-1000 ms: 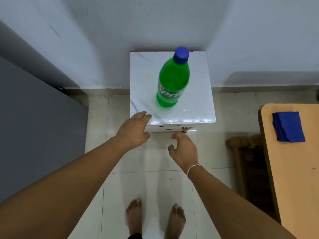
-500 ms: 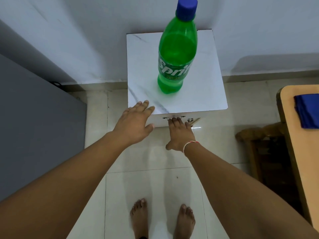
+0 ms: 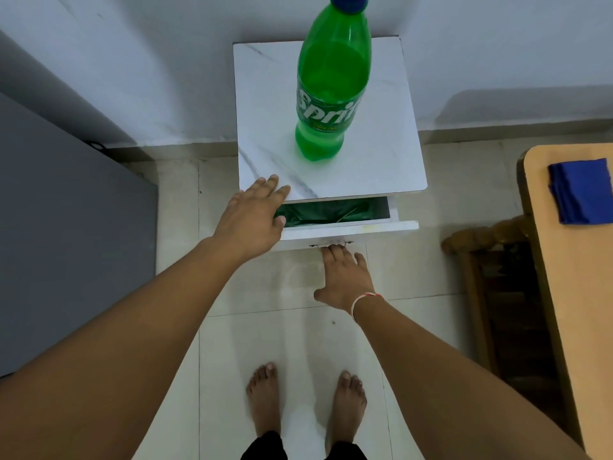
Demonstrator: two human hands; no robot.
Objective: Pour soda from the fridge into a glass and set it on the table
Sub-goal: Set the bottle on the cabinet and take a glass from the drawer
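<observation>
A green Sprite bottle (image 3: pixel 331 91) with a blue cap stands upright on a small white marble-patterned cabinet (image 3: pixel 381 154) against the wall. The cabinet's top drawer (image 3: pixel 351 225) is pulled partly out, showing green plastic inside. My right hand (image 3: pixel 345 277) has its fingers hooked on the drawer's metal handle. My left hand (image 3: pixel 255 217) lies flat with fingers spread on the cabinet's front left corner, over the drawer's left end. No glass is in view.
A grey fridge side (image 3: pixel 66 227) fills the left. A wooden table (image 3: pixel 577 293) with a folded blue cloth (image 3: pixel 580 190) is at the right, a wooden chair (image 3: pixel 491 260) beside it. Bare feet stand on pale floor tiles.
The right hand took the handle and pulled the drawer out toward me. The left hand settled on the cabinet's corner. The camera moved closer.
</observation>
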